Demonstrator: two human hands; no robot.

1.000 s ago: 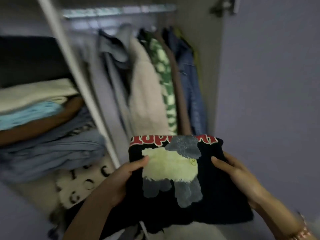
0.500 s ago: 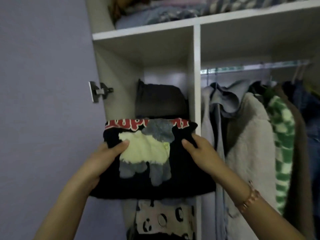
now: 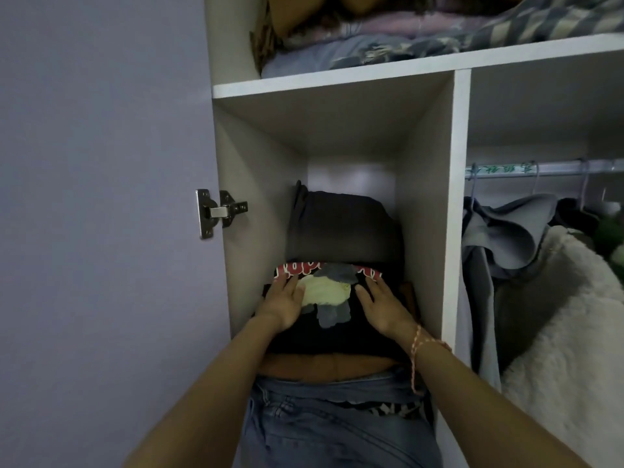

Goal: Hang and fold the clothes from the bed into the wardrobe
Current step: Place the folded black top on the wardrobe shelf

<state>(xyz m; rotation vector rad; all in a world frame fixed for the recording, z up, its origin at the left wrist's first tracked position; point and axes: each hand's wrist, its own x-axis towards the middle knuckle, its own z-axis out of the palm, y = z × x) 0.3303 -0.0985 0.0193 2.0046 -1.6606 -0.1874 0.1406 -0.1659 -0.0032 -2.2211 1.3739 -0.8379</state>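
A folded black shirt (image 3: 332,336) with a pale sheep print and red lettering lies on top of a stack of folded clothes in the left compartment of the white wardrobe (image 3: 457,204). My left hand (image 3: 282,304) rests flat on its left side, fingers straight. My right hand (image 3: 383,307) lies flat on its right side, also with straight fingers. Under the shirt sit a brown garment (image 3: 324,364) and folded jeans (image 3: 337,423). A dark grey folded bundle (image 3: 342,228) stands behind the shirt.
The lilac wardrobe door (image 3: 101,197) stands open at left with a metal hinge (image 3: 219,212). Bedding (image 3: 405,32) fills the top shelf. At right, a rail (image 3: 547,168) carries a grey garment (image 3: 499,241) and a cream fleece (image 3: 570,332).
The view swung from the hanging clothes to the left compartment. I lifted the folded black shirt and set it on the stack; my hands went from holding its edges to lying flat on it.
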